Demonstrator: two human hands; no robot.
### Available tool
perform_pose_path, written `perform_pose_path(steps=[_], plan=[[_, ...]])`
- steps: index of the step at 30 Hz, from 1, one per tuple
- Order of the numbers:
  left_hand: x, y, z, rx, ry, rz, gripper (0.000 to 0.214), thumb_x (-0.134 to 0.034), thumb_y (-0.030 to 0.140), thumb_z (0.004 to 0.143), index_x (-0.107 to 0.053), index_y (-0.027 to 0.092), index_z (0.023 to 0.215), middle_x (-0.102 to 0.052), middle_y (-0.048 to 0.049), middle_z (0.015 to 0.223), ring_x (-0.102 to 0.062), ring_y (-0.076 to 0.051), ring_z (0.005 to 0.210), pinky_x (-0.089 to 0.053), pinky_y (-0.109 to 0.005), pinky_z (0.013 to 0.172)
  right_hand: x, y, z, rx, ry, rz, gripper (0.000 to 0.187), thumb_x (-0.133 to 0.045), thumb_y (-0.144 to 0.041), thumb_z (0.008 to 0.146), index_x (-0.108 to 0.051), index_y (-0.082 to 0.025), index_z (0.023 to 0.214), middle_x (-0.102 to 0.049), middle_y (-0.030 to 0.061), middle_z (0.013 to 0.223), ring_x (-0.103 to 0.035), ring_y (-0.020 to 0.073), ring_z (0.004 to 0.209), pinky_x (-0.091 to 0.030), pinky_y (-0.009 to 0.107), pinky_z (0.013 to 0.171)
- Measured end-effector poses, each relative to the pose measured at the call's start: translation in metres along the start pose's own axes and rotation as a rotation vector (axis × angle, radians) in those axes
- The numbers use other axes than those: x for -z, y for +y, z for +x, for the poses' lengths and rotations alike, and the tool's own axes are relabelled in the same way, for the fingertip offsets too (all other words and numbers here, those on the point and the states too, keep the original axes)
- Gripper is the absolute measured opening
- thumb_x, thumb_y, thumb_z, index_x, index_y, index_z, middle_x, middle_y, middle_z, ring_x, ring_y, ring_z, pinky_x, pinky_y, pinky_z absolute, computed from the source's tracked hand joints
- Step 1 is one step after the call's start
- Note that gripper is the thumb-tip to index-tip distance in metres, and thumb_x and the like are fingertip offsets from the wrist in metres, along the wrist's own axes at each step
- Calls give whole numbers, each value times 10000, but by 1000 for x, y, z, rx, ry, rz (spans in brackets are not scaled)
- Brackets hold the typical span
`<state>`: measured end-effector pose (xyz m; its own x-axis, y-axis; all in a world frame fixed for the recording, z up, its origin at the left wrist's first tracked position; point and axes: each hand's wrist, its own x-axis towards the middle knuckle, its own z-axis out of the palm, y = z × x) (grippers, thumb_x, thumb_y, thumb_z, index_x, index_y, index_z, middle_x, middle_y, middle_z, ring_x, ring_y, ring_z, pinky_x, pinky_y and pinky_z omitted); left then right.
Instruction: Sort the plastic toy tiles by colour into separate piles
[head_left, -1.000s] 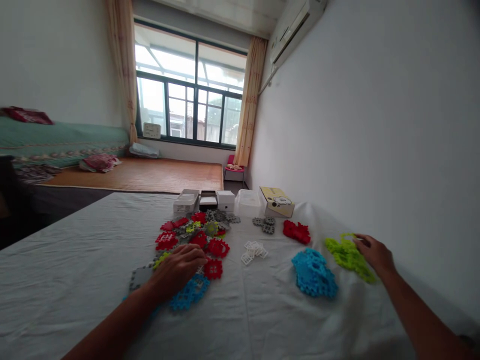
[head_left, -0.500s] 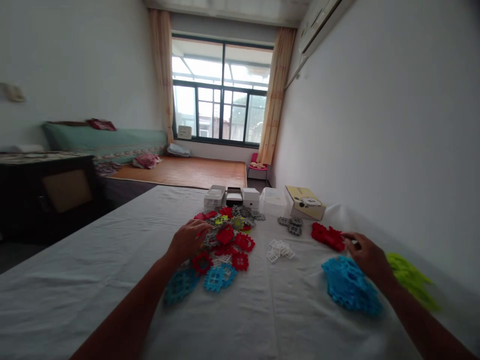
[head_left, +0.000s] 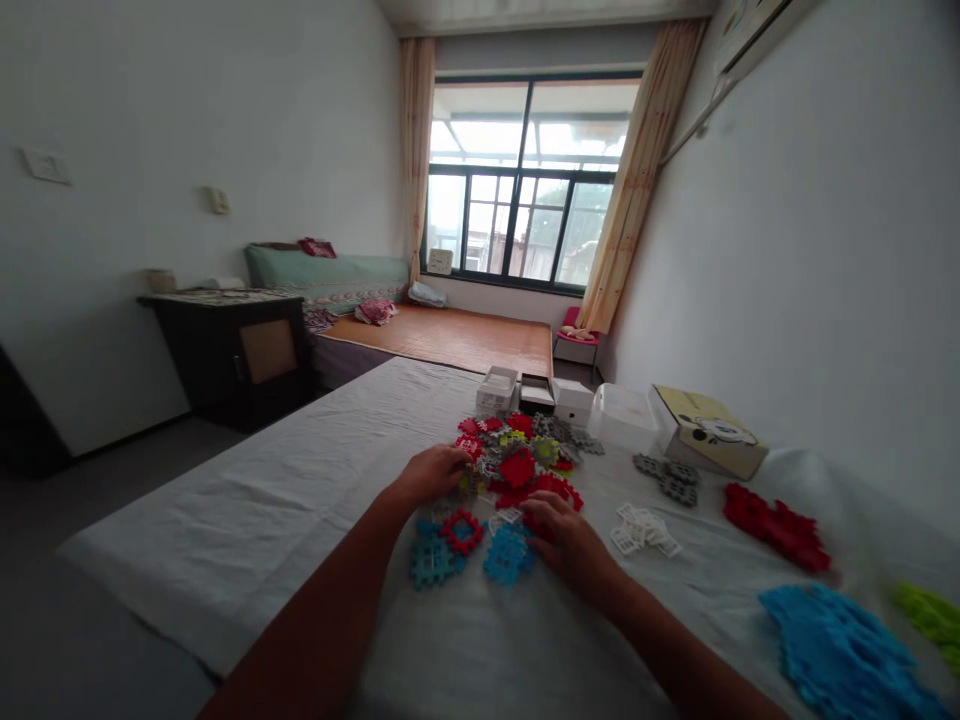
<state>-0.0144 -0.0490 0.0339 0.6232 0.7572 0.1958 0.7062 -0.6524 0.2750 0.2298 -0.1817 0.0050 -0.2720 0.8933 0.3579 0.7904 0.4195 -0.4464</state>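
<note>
My left hand [head_left: 433, 474] is at the left side of a mixed heap of flat plastic interlocking pieces. Its fingers pinch the edge of a red interlocking piece [head_left: 469, 446]. At the heap's near right side, my right hand [head_left: 564, 528] has its thumb and fingers around another red piece, mostly covered by the hand. Just left of that hand lies a blue piece [head_left: 505, 556]. A red ring-shaped piece [head_left: 462, 532] rests on a darker blue one [head_left: 432, 562]. Grey pieces [head_left: 556, 432] and a yellow-green piece [head_left: 545, 450] sit farther back in the heap.
Sorted by colour to the right are white pieces [head_left: 643, 530], grey pieces [head_left: 679, 483], a red pile [head_left: 776, 525], a blue pile [head_left: 847, 645] and a green pile [head_left: 930, 615]. Small boxes [head_left: 498, 388], a clear container [head_left: 624, 415] and a yellow box [head_left: 709, 430] line the back.
My right hand has left the red pile on the right and moved left to the mixed heap. My left hand stays at the heap's left side. The view has turned left.
</note>
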Motion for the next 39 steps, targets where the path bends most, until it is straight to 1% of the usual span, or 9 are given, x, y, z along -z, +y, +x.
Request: perform_pose_path(steps=[6, 10, 13, 22, 27, 29, 32, 35, 39], plan=[[-2, 11, -3, 19, 44, 103, 345, -561, 243, 760, -634, 308, 1090, -663, -16, 1074, -585, -215, 1018, -443, -284, 844, -8, 22, -5, 13, 186, 44, 331, -487, -224, 851, -579, -247, 1168, -572, 83, 1237, -518, 228, 1172, -438, 427, 997], [-1, 14, -5, -38, 5, 89, 468, -688, 398, 682, -610, 291, 1131, -641, -54, 1118, -565, -275, 1057, -451, -350, 864, -3, 22, -8, -10, 210, 76, 285, -444, -225, 878, -596, -254, 1117, -583, 83, 1214, -556, 221, 1126, -518, 404, 904], [-1, 14, -5, -46, 15, 62, 580, -745, 356, 633, -579, 287, 1185, -612, -62, 1165, -549, -282, 1088, -452, -357, 875, -3, 19, -8, 3, 201, 92, 275, -427, -230, 888, -609, -258, 1093, -594, 76, 1195, -576, 214, 1099, -545, 378, 852], [3, 27, 1, -40, 282, -186, 277, -650, 218, 749, -647, 257, 1023, -617, -12, 1075, -600, -185, 965, -465, -265, 834, -5, 19, -10, 6, 159, 113, 275, -408, -204, 890, -600, -253, 1080, -583, 68, 1204, -591, 186, 1055, -557, 313, 778], [-1, 27, 1, -153, 103, -309, 450, -725, 372, 705, -625, 238, 1124, -659, -21, 1024, -614, -186, 922, -471, -258, 807, -4, 19, -10, -13, 159, 88, 276, -406, -209, 890, -614, -254, 1065, -594, 66, 1194, -596, 192, 1055, -549, 335, 809], [0, 26, 1, -147, 71, -337, 393, -632, 445, 786, -630, 232, 1117, -679, -14, 979, -624, -171, 874, -470, -247, 774, -4, 19, -11, -19, 158, 87, 277, -402, -207, 890, -617, -254, 1058, -596, 66, 1193, -596, 195, 1059, -547, 339, 812], [3, 20, 0, -114, 92, -280, 292, -490, 407, 883, -671, 229, 1027, -693, -10, 939, -620, -165, 858, -457, -241, 763, -3, 18, -11, -10, 159, 113, 279, -405, -205, 884, -622, -255, 1052, -602, 62, 1186, -602, 190, 1047, -553, 320, 784], [4, 13, -2, -116, 15, -196, 286, -601, 386, 800, -676, 245, 1037, -697, -7, 977, -615, -184, 900, -453, -247, 789, -2, 18, -11, 6, 165, 136, 280, -411, -205, 878, -630, -258, 1044, -614, 59, 1167, -609, 185, 1026, -557, 302, 756], [-1, 10, -4, -176, -84, -107, 434, -736, 398, 654, -673, 250, 1057, -689, -21, 1019, -600, -215, 954, -440, -265, 849, 0, 15, -11, 15, 165, 130, 279, -417, -205, 876, -644, -265, 1028, -634, 57, 1125, -611, 189, 1020, -550, 316, 786]])
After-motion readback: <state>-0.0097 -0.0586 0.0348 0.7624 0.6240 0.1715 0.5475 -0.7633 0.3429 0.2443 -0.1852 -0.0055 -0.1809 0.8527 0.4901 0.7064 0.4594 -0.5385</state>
